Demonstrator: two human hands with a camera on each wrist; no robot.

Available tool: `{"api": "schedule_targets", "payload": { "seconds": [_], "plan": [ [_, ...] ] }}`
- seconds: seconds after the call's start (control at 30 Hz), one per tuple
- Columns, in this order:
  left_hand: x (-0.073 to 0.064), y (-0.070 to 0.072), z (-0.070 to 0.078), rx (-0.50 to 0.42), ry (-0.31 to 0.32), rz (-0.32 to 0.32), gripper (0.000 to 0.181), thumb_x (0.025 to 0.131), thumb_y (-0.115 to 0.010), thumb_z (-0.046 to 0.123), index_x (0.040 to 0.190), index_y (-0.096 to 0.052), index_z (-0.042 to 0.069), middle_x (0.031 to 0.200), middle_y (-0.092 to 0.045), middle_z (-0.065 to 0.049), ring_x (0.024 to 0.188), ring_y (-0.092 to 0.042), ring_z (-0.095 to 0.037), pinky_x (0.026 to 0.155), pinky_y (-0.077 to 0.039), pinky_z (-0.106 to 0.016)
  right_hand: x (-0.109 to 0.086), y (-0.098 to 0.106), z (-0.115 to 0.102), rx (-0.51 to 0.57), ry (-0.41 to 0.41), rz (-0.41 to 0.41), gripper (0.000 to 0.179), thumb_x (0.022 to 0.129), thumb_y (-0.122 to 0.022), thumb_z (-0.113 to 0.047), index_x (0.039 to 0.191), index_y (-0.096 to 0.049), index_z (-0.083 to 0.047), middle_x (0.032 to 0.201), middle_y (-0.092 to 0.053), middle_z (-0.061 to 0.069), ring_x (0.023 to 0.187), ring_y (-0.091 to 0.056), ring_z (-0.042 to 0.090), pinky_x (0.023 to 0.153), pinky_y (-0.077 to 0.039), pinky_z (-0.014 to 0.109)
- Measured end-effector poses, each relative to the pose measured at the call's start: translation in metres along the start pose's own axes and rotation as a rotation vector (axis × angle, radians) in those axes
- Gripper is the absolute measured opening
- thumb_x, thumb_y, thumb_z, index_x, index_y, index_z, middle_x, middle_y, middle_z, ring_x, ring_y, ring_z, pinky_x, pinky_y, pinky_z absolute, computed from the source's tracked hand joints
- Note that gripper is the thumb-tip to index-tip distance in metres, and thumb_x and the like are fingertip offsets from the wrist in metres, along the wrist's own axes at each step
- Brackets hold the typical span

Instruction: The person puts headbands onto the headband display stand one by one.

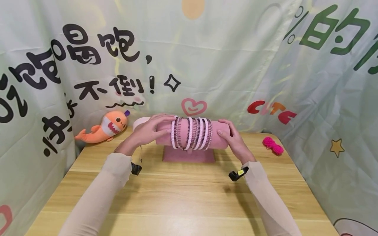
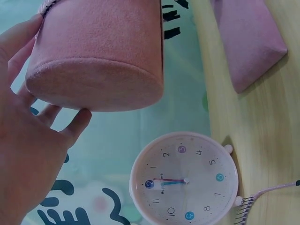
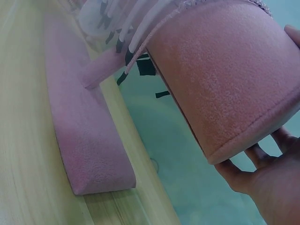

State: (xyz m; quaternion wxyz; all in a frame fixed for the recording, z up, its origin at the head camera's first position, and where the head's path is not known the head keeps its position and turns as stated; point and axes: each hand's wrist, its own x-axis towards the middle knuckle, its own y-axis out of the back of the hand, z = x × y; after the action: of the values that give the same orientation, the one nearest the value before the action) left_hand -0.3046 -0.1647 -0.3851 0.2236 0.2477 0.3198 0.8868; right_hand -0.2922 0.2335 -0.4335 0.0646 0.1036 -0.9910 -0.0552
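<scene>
A pink velvet headband stand, a padded roll on a flat base, stands at the back of the table. Several white headbands and brown toothed ones sit side by side over its roll. My left hand is round the roll's left end, thumb and forefinger tips right at the leftmost white headband. Other fingers lie by the round end face. With my right hand I hold the roll's right end, thumb in front. Black-tipped headband ends hang under the roll in the right wrist view.
A round alarm clock stands behind my left hand, with another toothed headband on the table beside it. An orange plush shark lies at the back left, a bright pink yarn bundle at the right. Printed cloth hangs around the table.
</scene>
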Motion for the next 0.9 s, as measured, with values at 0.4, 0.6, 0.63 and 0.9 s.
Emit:
{"api": "schedule_targets", "payload": {
  "seconds": [0.4, 0.6, 0.63, 0.9],
  "plan": [
    [-0.024, 0.017, -0.009, -0.114, 0.019, 0.149, 0.040, 0.108, -0.070, 0.021, 0.147, -0.068, 0.017, 0.162, -0.057, -0.006, 0.150, -0.052, -0.031, 0.125, -0.040, -0.063, 0.002, 0.001, 0.001, 0.004, 0.000, 0.005, 0.063, 0.109, -0.068, -0.032, 0.163, -0.039, -0.023, 0.163, -0.042, 0.010, 0.137, -0.052, 0.030, 0.100, -0.057, 0.029],
    [-0.046, 0.039, -0.016, -0.108, 0.066, 0.241, 0.035, 0.110, -0.067, 0.019, 0.145, -0.068, 0.011, 0.154, -0.063, -0.007, 0.145, -0.055, -0.031, 0.121, -0.045, -0.064, 0.003, 0.001, 0.002, 0.006, 0.005, 0.001, 0.063, 0.109, -0.068, -0.032, 0.164, -0.038, -0.022, 0.163, -0.041, 0.010, 0.136, -0.052, 0.030, 0.099, -0.056, 0.028],
    [-0.050, 0.042, -0.018, -0.106, 0.092, 0.252, 0.035, 0.111, -0.066, 0.021, 0.145, -0.068, 0.013, 0.153, -0.063, -0.006, 0.144, -0.057, -0.031, 0.120, -0.046, -0.063, 0.003, 0.001, 0.002, 0.006, 0.005, 0.001, 0.062, 0.109, -0.068, -0.032, 0.163, -0.039, -0.023, 0.163, -0.041, 0.010, 0.136, -0.052, 0.030, 0.099, -0.056, 0.028],
    [-0.084, 0.061, -0.039, -0.010, 0.227, 0.333, 0.039, 0.113, -0.063, 0.031, 0.147, -0.067, 0.013, 0.148, -0.067, -0.010, 0.128, -0.061, -0.013, 0.105, -0.049, -0.020, 0.001, 0.000, 0.002, 0.006, 0.003, 0.000, 0.060, 0.109, -0.068, -0.033, 0.161, -0.041, -0.026, 0.163, -0.042, 0.009, 0.136, -0.052, 0.030, 0.099, -0.057, 0.028]
  ]
}}
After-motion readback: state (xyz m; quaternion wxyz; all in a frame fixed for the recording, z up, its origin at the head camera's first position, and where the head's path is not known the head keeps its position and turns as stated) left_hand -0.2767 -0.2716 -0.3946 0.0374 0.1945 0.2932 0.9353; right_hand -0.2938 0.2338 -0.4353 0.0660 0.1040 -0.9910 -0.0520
